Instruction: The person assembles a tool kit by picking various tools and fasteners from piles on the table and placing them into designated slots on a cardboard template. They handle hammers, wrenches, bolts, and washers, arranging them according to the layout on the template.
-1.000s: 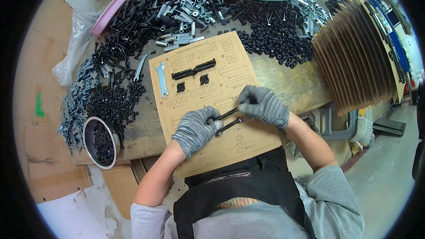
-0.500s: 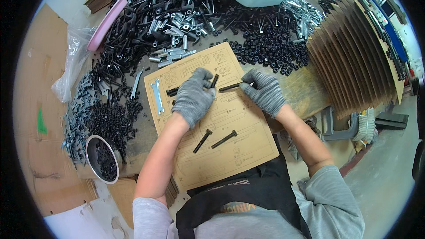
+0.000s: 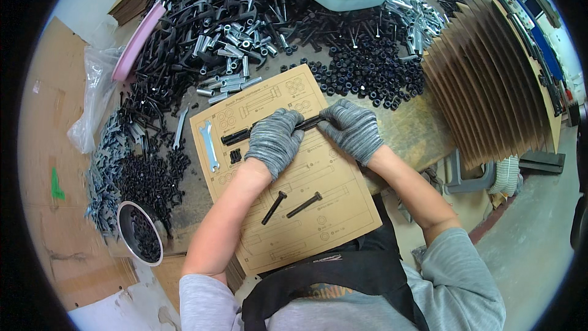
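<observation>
A printed cardboard sheet [image 3: 343, 208] lies on the bench in front of me. Both hands wear grey knit gloves. My left hand [image 3: 274, 139] rests on the sheet's upper part, over a long black bolt [image 3: 236, 136] whose end sticks out to its left. My right hand [image 3: 352, 129] pinches another long black bolt [image 3: 309, 123] at the sheet's upper right edge. Two black bolts [image 3: 304, 205] lie loose lower on the sheet, beside my left forearm. A silver flat wrench [image 3: 209, 146] and small black nuts [image 3: 235, 155] sit on the sheet's left side.
Heaps of black bolts and nuts [image 3: 367, 67] and silver sleeves [image 3: 229, 79] cover the bench beyond the sheet. A teal tray [image 3: 331, 1] stands at the back. A metal bowl [image 3: 139, 233] of black parts sits at left. Stacked cardboard sheets [image 3: 496, 86] stand on edge at right.
Both hands left two bolts low on the sheet and moved up to its top part, where they now hold long bolts. The view has shifted slightly.
</observation>
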Motion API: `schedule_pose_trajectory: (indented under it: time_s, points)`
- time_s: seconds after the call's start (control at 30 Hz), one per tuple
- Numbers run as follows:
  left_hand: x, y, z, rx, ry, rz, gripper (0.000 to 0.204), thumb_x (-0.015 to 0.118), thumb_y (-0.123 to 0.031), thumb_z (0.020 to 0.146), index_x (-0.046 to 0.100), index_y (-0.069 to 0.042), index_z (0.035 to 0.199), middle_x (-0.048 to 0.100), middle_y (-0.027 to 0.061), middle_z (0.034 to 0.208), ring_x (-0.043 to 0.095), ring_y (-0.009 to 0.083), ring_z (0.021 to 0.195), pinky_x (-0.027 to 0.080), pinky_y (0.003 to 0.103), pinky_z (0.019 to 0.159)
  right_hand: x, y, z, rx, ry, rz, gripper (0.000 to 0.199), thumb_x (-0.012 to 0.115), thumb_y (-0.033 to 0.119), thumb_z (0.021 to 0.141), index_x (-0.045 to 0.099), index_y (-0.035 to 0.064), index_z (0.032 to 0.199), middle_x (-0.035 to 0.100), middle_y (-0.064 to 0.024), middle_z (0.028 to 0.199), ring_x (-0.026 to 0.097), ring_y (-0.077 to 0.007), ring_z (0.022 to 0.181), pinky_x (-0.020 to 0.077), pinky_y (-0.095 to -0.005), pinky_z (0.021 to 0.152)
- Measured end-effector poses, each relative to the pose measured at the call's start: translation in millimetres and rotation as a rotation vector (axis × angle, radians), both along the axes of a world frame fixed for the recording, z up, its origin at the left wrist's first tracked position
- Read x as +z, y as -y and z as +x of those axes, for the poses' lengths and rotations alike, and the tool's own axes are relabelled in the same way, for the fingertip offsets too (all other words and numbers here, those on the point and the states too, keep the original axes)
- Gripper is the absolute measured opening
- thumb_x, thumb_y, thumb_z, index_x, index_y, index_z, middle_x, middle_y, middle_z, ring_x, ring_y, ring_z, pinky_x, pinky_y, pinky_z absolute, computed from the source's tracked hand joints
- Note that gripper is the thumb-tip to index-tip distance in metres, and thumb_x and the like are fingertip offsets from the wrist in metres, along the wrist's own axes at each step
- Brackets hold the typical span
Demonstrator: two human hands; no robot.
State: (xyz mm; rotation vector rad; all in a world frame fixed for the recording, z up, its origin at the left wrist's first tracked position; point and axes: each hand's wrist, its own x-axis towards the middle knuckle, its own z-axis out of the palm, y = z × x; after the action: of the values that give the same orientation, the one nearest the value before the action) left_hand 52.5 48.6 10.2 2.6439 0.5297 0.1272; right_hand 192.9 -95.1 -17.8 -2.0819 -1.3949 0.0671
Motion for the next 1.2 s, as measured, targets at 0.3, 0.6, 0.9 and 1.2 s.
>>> schedule_pose_trajectory:
  time_s: [0.3, 0.6, 0.9, 1.2]
  points:
    - [-4, 2, -2, 0.008, 0.041, 0.03, 0.029, 0.064, -0.021, 0.082, 0.065, -0.006, 0.107, 0.065, 0.0138, 0.1, 0.063, 0.0306, 0.093, 0.049, 0.04, 0.084, -6, -1, 3, 0.041, -0.156, 0.058, 0.026, 0.071, 0.025, 0.079, 0.066, 0.0057, 0.096, 0.064, -0.0131, 0.088, 0.064, -0.0302, 0.08, 0.0515, -0.038, 0.073]
    - [11, 5, -71, 0.116, 0.2, -0.136, 0.018, 0.064, -0.012, 0.085, 0.068, -0.005, 0.102, 0.067, 0.0138, 0.096, 0.066, 0.0246, 0.086, 0.052, 0.034, 0.078, 34, 50, -69, 0.612, 0.06, -0.185, 0.021, 0.063, 0.026, 0.084, 0.064, 0.0106, 0.098, 0.062, -0.0091, 0.094, 0.065, -0.0277, 0.083, 0.0537, -0.0369, 0.068]
    - [3, 28, -67, 0.144, 0.144, -0.146, 0.024, 0.066, -0.02, 0.084, 0.068, -0.006, 0.103, 0.067, 0.0158, 0.096, 0.066, 0.0292, 0.088, 0.052, 0.038, 0.079, 10, 33, -6, 0.227, 0.098, -0.067, 0.02, 0.064, 0.024, 0.083, 0.064, 0.0122, 0.099, 0.062, -0.0092, 0.095, 0.064, -0.0283, 0.082, 0.0528, -0.0383, 0.07]
    - [-16, 31, -39, 0.137, 0.085, -0.034, 0.023, 0.067, -0.025, 0.082, 0.069, -0.008, 0.097, 0.066, 0.0117, 0.091, 0.064, 0.0293, 0.086, 0.051, 0.038, 0.077, 9, 33, 6, 0.152, -0.15, -0.036, 0.025, 0.072, 0.024, 0.078, 0.068, 0.008, 0.096, 0.062, -0.0091, 0.089, 0.064, -0.0268, 0.078, 0.0522, -0.0359, 0.071]
